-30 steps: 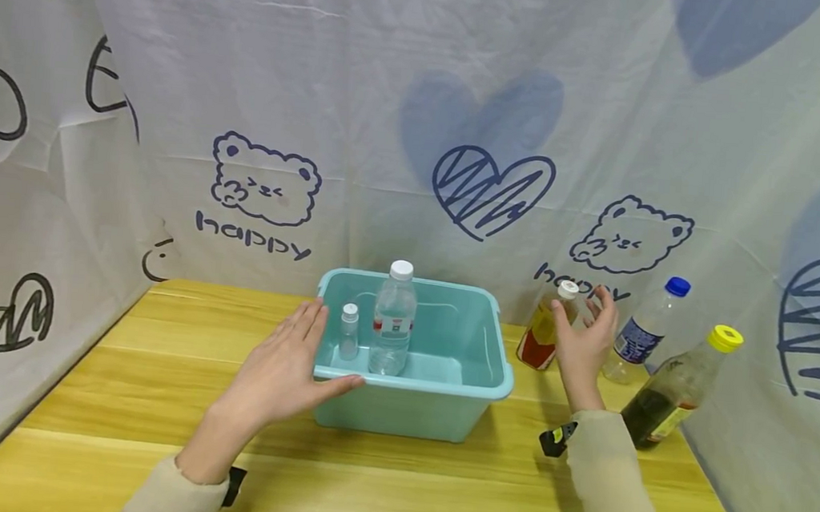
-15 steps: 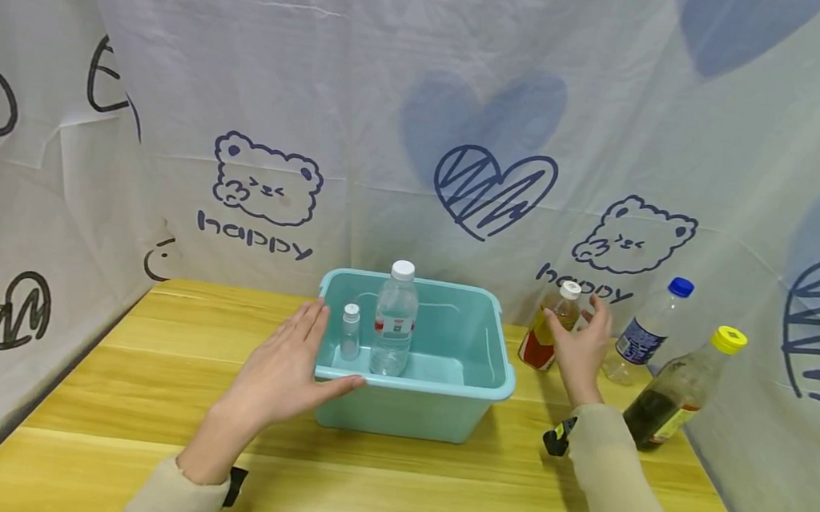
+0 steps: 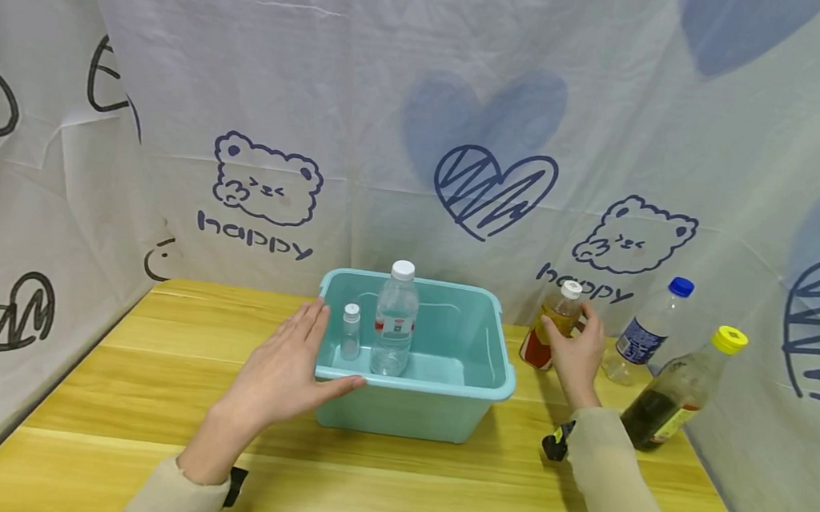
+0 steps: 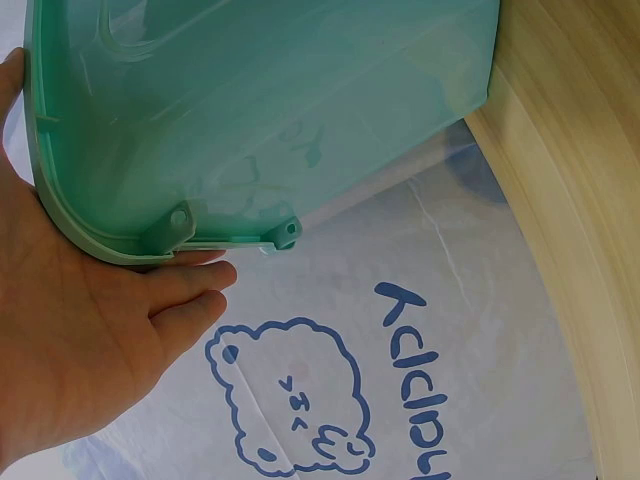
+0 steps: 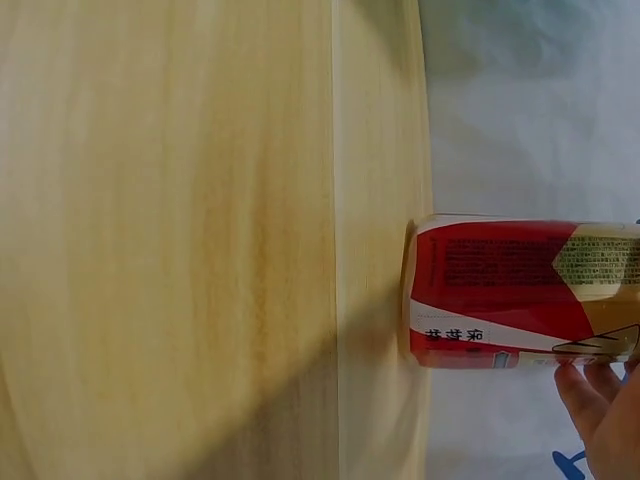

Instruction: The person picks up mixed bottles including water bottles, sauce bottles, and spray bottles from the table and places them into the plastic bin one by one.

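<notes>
My left hand (image 3: 284, 367) rests at the near left corner of a light-blue plastic tub (image 3: 405, 408), fingers straight along its outer left side and thumb spread by the front rim. In the left wrist view the fingers touch the tub's outer wall. Inside the tub stand a small clear bottle (image 3: 351, 336) with a white cap and a larger water bottle (image 3: 392, 343). My right hand (image 3: 579, 354) holds a red-and-yellow-labelled drink bottle (image 3: 537, 348) between thumb and fingers. That bottle (image 5: 500, 290) still stands on the table in the right wrist view.
Right of the drink bottle stand a clear bottle (image 3: 636, 342) with a blue cap and a sauce bottle (image 3: 665, 409) with a yellow cap and dark liquid. A printed white curtain (image 3: 384, 125) hangs behind the wooden table (image 3: 377, 494).
My right hand has moved a little left and down, bringing thumb and fingers in around the drink bottle. The left hand and the tub have stayed in place.
</notes>
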A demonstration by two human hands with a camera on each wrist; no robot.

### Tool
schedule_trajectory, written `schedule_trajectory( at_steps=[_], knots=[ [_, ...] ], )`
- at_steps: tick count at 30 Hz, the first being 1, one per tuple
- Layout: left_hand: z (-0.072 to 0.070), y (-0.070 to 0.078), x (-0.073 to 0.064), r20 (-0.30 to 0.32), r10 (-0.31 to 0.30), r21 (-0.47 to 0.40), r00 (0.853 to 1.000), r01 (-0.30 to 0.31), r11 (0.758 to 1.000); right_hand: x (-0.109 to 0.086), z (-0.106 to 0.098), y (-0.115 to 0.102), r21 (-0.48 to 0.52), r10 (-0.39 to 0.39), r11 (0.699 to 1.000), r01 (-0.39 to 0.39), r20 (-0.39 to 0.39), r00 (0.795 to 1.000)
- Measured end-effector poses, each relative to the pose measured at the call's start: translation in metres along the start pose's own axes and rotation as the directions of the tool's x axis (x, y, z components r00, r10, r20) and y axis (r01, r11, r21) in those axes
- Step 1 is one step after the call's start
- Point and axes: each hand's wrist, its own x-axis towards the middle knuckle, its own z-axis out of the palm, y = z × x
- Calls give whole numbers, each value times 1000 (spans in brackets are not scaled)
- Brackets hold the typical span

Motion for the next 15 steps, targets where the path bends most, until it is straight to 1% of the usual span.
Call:
schedule_trajectory(
  at_steps=[10, 15],
  knots=[
    [0, 1, -1, -6, 5, 2, 1000, -5, 1000, -1, -3, 1, 21, -7, 1000, 7, 23, 1000],
    [0, 1, -1, -7, 5, -1, 1000, -5, 1000, -1, -5, 0, 18, 7, 1000, -8, 31, 999]
  ],
)
